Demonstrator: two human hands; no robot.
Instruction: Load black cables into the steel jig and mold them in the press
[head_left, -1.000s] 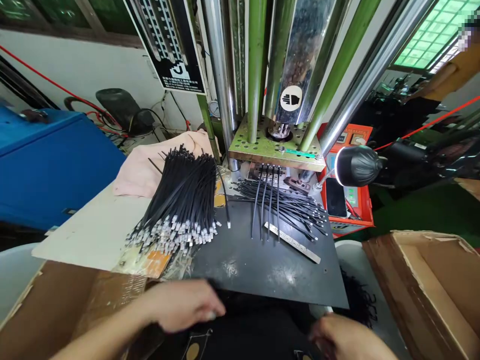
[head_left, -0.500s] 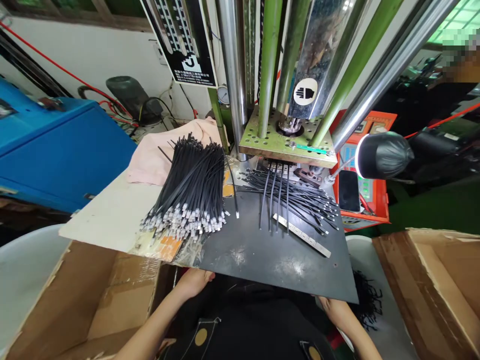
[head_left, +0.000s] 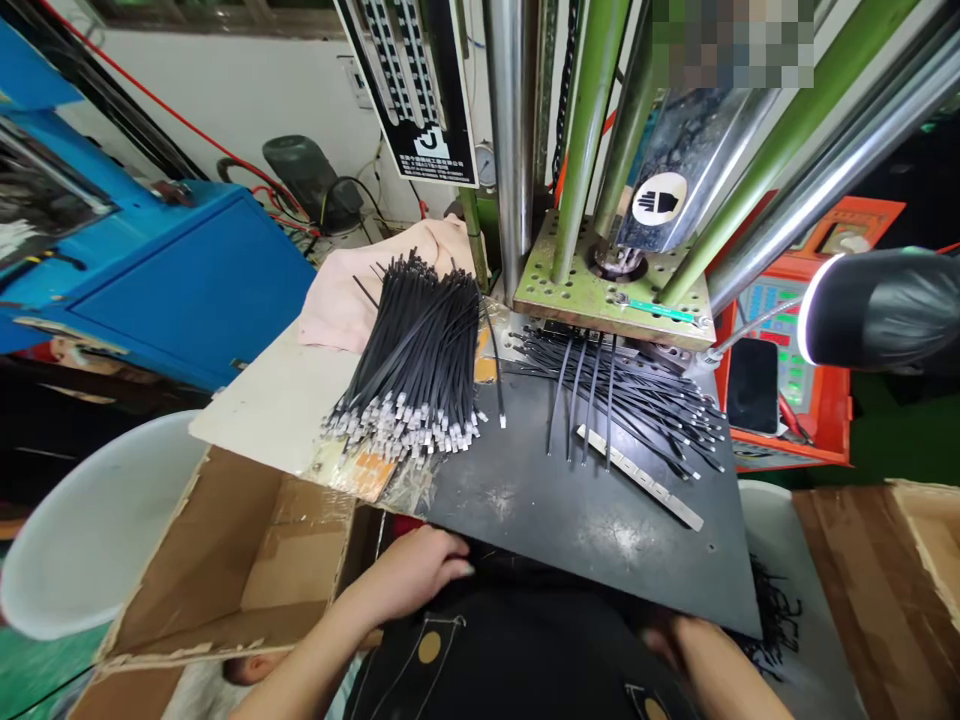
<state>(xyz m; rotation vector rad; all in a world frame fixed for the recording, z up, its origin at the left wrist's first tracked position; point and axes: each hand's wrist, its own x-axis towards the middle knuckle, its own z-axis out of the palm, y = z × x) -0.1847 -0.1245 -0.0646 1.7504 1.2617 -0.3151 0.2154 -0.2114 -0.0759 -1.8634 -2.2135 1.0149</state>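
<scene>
Black cable lengths with silver metal ends lie heaped on the dark worktop, four sit under the green press, while left hand rests loosely curled, empty, below its edge and right hand hides, grip untellable.

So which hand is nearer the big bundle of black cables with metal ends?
Left. The left hand sits just below the bundle, at the black plate's near edge; the right hand is mostly hidden under the plate's right corner.
</scene>
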